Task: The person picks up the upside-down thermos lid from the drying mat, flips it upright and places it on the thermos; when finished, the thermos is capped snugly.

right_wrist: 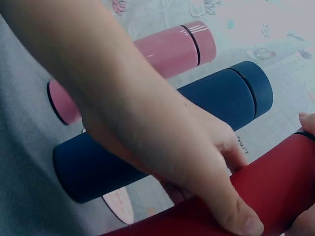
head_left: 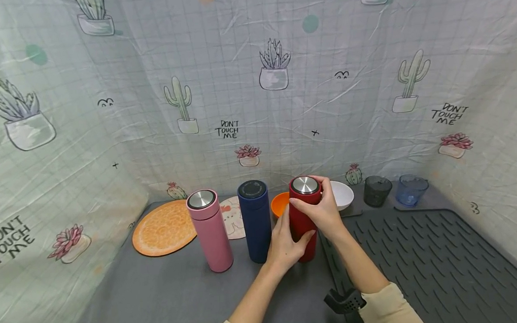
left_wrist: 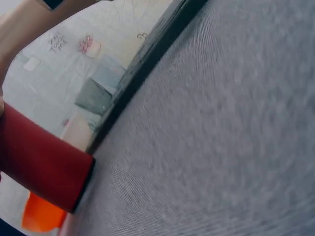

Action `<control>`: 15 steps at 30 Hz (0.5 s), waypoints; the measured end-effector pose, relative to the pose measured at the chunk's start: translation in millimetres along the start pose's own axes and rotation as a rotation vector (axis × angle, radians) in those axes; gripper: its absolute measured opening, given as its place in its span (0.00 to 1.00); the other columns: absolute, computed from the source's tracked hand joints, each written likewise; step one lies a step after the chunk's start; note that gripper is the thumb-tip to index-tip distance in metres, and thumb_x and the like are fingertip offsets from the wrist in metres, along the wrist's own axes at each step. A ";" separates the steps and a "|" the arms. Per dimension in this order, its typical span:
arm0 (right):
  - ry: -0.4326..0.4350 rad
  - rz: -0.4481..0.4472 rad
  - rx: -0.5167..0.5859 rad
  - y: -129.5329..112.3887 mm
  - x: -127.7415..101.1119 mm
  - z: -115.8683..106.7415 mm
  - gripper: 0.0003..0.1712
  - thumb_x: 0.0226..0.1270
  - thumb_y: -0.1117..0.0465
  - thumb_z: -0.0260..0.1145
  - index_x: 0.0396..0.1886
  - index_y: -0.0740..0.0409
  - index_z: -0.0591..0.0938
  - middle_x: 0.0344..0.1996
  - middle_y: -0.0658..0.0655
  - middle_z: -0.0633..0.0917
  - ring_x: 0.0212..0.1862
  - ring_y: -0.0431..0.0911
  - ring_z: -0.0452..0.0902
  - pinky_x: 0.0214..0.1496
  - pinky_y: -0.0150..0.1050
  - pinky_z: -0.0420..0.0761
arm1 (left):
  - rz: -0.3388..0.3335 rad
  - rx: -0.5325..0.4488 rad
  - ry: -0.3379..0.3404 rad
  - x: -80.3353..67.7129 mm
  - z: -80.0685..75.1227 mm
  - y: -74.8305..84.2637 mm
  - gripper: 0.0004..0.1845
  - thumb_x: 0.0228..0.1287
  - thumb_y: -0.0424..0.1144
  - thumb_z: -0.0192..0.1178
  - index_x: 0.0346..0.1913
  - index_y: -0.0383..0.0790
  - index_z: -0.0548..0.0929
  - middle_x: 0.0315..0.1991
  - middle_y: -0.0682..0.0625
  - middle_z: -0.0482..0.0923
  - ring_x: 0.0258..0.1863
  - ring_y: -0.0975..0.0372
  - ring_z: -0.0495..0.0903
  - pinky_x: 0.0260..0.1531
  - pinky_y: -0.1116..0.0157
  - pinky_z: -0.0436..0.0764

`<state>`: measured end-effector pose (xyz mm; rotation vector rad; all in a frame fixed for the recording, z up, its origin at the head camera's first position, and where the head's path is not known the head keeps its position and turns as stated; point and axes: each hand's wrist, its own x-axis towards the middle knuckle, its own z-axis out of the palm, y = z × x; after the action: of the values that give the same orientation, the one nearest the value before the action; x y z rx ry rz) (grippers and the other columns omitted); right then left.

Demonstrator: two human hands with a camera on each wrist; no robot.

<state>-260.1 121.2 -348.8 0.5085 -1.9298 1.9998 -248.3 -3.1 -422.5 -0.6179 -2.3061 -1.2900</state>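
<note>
A red thermos flask with a steel-topped lid stands upright on the grey table. My left hand grips its body from the left, the thumb across the front. Higher up, my right hand holds the flask near the lid, thumb in front and fingers behind. In the right wrist view, the left hand wraps the red body. Just left of it stands a navy blue flask, and further left a pink flask, both upright. The left wrist view shows the red flask's base at the table surface.
Behind the flasks lie an orange-slice mat and a pale round mat. An orange bowl and a white bowl stand behind the red flask. At right are a black ridged mat, a dark cup and a blue cup.
</note>
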 end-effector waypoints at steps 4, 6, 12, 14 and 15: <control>-0.087 0.025 -0.024 3.3 -4.0 -1.6 0.40 0.54 0.68 0.68 0.63 0.58 0.57 0.55 0.60 0.68 0.50 0.52 0.71 0.48 0.41 0.76 | -0.002 0.100 -0.009 -3.3 -8.5 5.2 0.45 0.54 0.46 0.64 0.70 0.42 0.51 0.61 0.46 0.64 0.55 0.56 0.71 0.51 0.55 0.73; -0.111 0.037 -0.052 4.8 -7.8 -4.0 0.42 0.56 0.66 0.66 0.66 0.55 0.54 0.57 0.60 0.66 0.52 0.53 0.69 0.50 0.45 0.75 | 0.031 0.144 -0.010 -6.0 -14.4 10.4 0.45 0.54 0.43 0.64 0.70 0.37 0.50 0.64 0.44 0.60 0.58 0.54 0.68 0.53 0.55 0.71; -0.092 -0.046 -0.148 6.3 -21.3 -21.7 0.42 0.59 0.67 0.62 0.69 0.57 0.51 0.61 0.62 0.61 0.58 0.54 0.57 0.59 0.55 0.59 | 0.113 0.198 -0.095 -22.7 -38.4 31.6 0.47 0.53 0.39 0.65 0.70 0.35 0.47 0.68 0.42 0.54 0.63 0.54 0.62 0.56 0.56 0.67; -0.087 -0.087 -0.179 5.5 -28.0 -30.8 0.41 0.59 0.69 0.61 0.69 0.59 0.52 0.61 0.63 0.61 0.60 0.53 0.54 0.60 0.55 0.54 | 0.133 0.219 -0.126 -32.0 -50.0 37.0 0.48 0.52 0.40 0.66 0.71 0.37 0.47 0.68 0.43 0.54 0.64 0.55 0.60 0.57 0.55 0.66; -0.087 -0.099 -0.197 5.2 -31.6 -36.0 0.40 0.59 0.70 0.60 0.69 0.59 0.53 0.60 0.63 0.61 0.61 0.53 0.54 0.60 0.54 0.54 | 0.150 0.234 -0.129 -37.2 -56.3 38.4 0.48 0.51 0.40 0.66 0.71 0.39 0.48 0.68 0.44 0.55 0.65 0.55 0.59 0.57 0.55 0.66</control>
<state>-235.8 157.6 -368.9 0.6349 -2.0824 1.7311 -188.1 -40.3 -390.4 -0.7943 -2.4149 -0.9198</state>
